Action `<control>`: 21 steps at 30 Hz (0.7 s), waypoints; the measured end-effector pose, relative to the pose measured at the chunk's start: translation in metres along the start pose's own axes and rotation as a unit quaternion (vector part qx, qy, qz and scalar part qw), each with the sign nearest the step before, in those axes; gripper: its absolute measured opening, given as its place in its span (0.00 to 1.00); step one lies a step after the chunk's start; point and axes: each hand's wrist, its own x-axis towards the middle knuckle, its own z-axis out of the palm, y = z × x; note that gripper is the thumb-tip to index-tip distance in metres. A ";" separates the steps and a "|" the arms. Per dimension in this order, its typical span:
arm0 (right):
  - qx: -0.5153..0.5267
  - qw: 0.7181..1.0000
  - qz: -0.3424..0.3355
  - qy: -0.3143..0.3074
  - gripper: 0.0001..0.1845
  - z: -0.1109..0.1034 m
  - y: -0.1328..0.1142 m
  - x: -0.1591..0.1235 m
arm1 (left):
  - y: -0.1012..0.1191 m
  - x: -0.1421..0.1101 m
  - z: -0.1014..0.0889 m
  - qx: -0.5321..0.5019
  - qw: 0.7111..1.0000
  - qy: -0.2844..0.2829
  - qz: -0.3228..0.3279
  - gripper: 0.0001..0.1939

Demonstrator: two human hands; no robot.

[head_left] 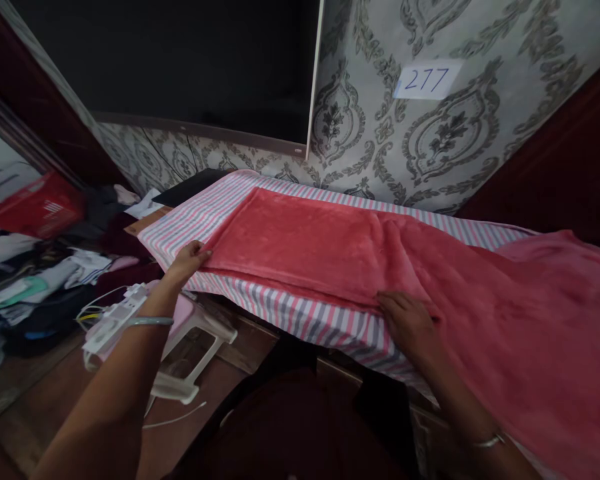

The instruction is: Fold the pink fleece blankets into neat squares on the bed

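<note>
A plush coral-red blanket [300, 240] lies over a table spread with a pink, white and grey striped cloth [275, 303]. Its left part is folded into a flat rectangle, while the right part is loose and rumpled and hangs past the table's front edge. At the front left corner of the folded part, my left hand [186, 261] pinches the blanket between thumb and fingers. My right hand [409, 325] grips the front edge farther right, its fingers curled over the fabric and its thumb hidden.
Behind the table, a large dark television [190, 67] hangs on patterned wallpaper beside a paper marked 277 [427, 79]. A pink and white stool [193, 333] holds a white power strip [117, 319] with cables. Heaped clothes [45, 287] and a red bag [43, 203] lie at left.
</note>
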 end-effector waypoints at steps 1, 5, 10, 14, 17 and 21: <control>-0.001 1.000 0.002 0.000 0.16 -0.002 -0.001 0.001 | -0.001 0.001 0.001 0.003 1.000 0.011 -0.002 0.23; 0.006 1.000 0.009 0.013 0.15 -0.008 -0.020 0.022 | -0.001 0.002 0.001 -0.016 1.000 -0.001 -0.023 0.30; 0.082 0.996 -0.031 -0.014 0.14 0.012 -0.069 0.077 | 0.000 0.000 -0.002 0.005 1.000 -0.004 -0.006 0.32; 0.097 0.991 -0.040 -0.081 0.17 0.044 -0.095 0.109 | 0.002 -0.002 0.000 0.041 0.999 0.007 0.002 0.29; 0.093 0.990 -0.046 -0.100 0.16 0.060 -0.099 0.113 | 0.002 -0.003 0.002 0.035 0.999 0.000 0.001 0.29; 0.100 0.992 -0.062 -0.047 0.19 0.065 -0.096 0.102 | 0.001 -0.006 0.004 0.007 1.000 -0.006 -0.005 0.27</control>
